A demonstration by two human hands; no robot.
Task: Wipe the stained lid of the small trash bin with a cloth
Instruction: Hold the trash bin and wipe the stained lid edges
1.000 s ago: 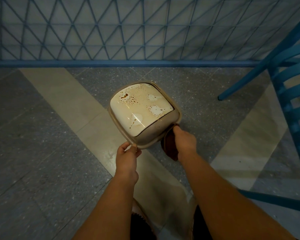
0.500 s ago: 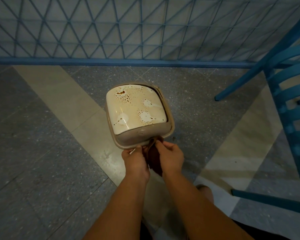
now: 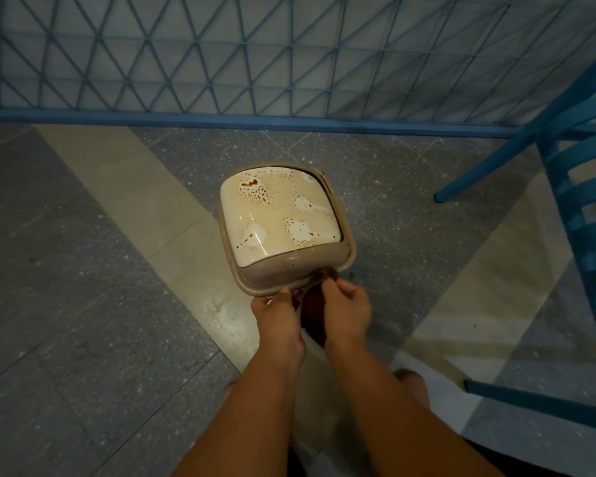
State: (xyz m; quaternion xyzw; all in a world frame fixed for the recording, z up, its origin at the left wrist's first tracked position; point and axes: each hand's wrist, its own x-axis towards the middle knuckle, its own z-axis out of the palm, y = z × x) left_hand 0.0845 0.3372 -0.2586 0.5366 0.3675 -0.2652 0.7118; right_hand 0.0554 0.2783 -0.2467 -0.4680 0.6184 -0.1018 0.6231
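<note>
l hand moved beside r hand; both grip 1 cloth, 1 bin lid stained.

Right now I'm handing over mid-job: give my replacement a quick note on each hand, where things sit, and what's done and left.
Left hand: holds the near rim of the small trash bin, steadying it.
Right hand: grip on the dark cloth, which hangs between the hands at the bin's near edge.
Bin stands on the tiled floor, beside the blue chair.
Done: bin steadied, cloth in hand.
Left: the lid is covered in brown stains; wipe all of it.
</note>
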